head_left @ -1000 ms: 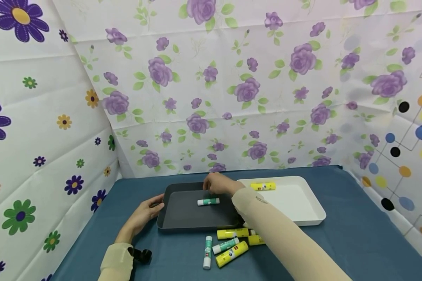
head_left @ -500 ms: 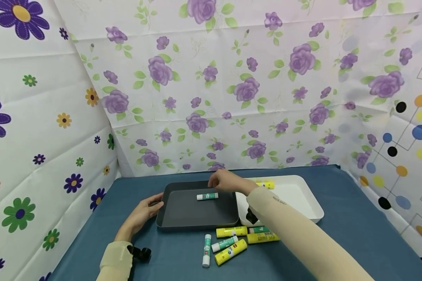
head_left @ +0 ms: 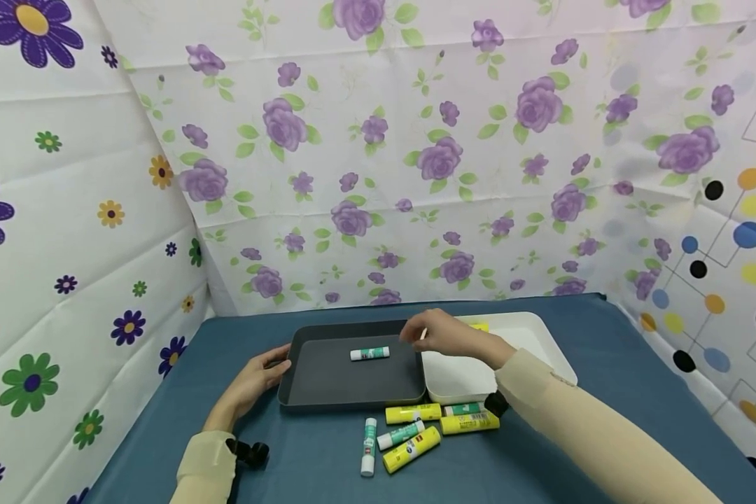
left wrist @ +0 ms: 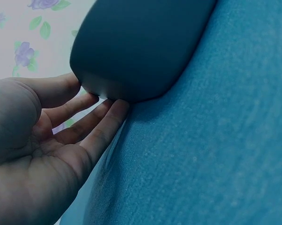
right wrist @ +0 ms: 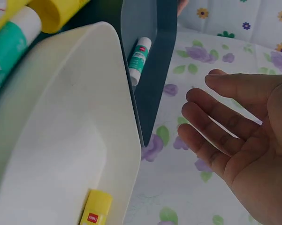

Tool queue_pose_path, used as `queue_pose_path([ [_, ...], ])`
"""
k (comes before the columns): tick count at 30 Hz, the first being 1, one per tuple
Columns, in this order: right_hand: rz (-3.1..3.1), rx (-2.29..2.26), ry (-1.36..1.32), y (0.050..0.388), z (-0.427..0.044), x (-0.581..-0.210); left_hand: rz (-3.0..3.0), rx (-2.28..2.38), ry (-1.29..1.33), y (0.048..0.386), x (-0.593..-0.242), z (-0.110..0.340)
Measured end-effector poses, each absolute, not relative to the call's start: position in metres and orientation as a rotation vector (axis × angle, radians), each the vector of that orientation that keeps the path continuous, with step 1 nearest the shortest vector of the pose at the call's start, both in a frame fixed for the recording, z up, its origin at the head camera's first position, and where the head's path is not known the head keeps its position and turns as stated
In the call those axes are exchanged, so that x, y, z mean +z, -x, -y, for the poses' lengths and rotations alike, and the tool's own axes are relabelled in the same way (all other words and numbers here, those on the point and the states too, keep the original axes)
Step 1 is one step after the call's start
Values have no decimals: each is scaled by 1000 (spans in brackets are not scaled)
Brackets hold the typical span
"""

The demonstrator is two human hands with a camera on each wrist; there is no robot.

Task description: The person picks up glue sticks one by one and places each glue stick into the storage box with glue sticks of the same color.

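Observation:
My left hand (head_left: 250,382) touches the left edge of the dark grey tray (head_left: 349,404); in the left wrist view the fingertips of the left hand (left wrist: 61,136) rest against the tray's corner (left wrist: 131,51), fingers extended. A green and white glue stick (head_left: 369,353) lies in the grey tray. My right hand (head_left: 444,332) hovers over where the grey and white trays meet; the right wrist view shows the hand (right wrist: 239,126) holding nothing, its fingers relaxed and apart. Inside the white tray (head_left: 529,350) lies a yellow glue stick (right wrist: 96,208), partly hidden by the right hand in the head view.
In front of the trays, yellow glue sticks (head_left: 412,450) and green and white glue sticks (head_left: 368,446) lie on the blue cloth (head_left: 315,462). Flowered fabric (head_left: 353,175) hangs behind, with patterned fabric on both sides.
My right hand has moved right, from above the grey tray toward the white one, uncovering more of the glue sticks in front. The left hand stays at the grey tray's edge.

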State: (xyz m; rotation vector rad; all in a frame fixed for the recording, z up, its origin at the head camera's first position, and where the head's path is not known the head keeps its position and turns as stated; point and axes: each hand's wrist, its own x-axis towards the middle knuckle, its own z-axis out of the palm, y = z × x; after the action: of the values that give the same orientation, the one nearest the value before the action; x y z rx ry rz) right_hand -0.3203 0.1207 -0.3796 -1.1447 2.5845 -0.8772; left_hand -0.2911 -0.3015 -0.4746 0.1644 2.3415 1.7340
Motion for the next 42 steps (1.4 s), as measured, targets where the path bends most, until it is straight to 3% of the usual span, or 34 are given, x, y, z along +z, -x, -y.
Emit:
queue_pose_path([
  [17, -2590, -891, 1084, 268, -165, -379, -2334, 1738, -161, 291, -472, 300],
  [42, -2324, -1214, 1072, 217, -216, -418, -2332, 1746, -194, 290, -475, 304],
])
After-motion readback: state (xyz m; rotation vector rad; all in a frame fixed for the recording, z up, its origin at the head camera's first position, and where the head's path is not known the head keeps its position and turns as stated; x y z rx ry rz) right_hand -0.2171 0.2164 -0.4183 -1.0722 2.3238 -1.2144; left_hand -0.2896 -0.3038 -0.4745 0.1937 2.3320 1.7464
